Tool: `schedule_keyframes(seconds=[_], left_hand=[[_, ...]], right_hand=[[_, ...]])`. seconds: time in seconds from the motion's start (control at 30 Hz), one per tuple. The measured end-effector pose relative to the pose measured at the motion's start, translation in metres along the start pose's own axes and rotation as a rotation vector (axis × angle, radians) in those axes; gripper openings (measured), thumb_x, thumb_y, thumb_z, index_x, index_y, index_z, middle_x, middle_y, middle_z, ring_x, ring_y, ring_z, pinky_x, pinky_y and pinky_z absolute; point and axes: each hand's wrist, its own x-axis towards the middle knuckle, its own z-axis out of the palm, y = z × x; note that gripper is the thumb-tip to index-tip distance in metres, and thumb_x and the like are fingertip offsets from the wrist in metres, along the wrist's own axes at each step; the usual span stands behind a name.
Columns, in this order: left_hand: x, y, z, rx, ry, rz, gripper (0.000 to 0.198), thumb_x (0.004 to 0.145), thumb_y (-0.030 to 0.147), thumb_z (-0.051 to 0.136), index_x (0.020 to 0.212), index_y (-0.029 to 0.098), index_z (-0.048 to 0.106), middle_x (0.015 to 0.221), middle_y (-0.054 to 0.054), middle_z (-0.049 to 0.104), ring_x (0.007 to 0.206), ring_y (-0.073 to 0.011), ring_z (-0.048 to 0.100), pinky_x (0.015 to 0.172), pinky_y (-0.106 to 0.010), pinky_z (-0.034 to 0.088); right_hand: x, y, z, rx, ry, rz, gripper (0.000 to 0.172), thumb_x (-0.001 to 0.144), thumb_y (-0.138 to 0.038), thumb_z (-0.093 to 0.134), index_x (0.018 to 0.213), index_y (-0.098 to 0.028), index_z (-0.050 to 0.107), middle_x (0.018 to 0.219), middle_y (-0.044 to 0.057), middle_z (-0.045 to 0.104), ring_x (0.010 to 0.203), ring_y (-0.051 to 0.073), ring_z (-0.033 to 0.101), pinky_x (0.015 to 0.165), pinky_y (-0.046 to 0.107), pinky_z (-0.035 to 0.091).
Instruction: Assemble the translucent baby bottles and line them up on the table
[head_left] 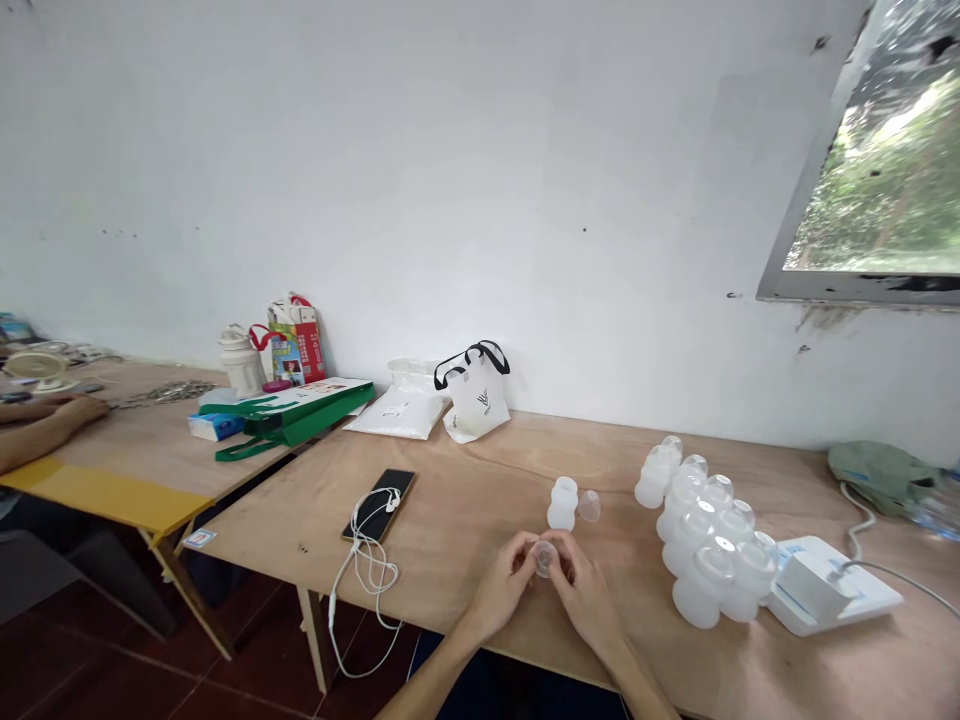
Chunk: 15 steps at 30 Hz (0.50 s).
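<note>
Near the table's front edge, my left hand (504,583) and my right hand (583,590) meet with fingers closed around a small translucent round piece (543,558), possibly a bottle nipple or cap. Fingertips from both sides pinch its rim. Just beyond the hands a milky white plastic bottle (562,503) stands upright without a cap. To its right, apart from it, a clear domed cap (590,506) rests on the wood. Several similar bottles with clear domed caps (703,560) stand in a cluster further right.
A white box-like device (825,590) with a cable sits right of the bottles. A black phone (379,505) with white earphones lies left. A white bag (478,400) and a white plastic pouch (401,405) are against the wall. Another person's arm (49,430) rests on the left table.
</note>
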Motion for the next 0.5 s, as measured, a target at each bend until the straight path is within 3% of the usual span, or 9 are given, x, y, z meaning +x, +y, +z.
schedule_keyframes(seconds=[0.27,0.5], left_hand=[[-0.001,-0.003,0.0,0.065,0.016,-0.001,0.044,0.097,0.062,0.059,0.092,0.018,0.061,0.076,0.0,0.062,0.068,-0.0147,0.053,0.066,-0.024,0.039],[0.0,-0.008,0.0,0.005,0.056,0.006,0.05,0.097,0.068,0.056,0.101,0.019,0.062,0.088,-0.003,0.067,0.074,-0.0157,0.057,0.067,-0.024,0.043]], right_hand=[[0.002,0.013,0.006,-0.09,-0.004,-0.081,0.027,0.101,-0.045,0.042,0.103,-0.026,0.061,0.082,0.001,0.073,0.069,0.021,0.067,0.066,0.03,0.047],[0.001,0.006,0.003,-0.081,-0.007,-0.073,0.031,0.103,-0.051,0.044,0.11,-0.027,0.063,0.086,0.001,0.072,0.072,0.02,0.067,0.07,0.03,0.048]])
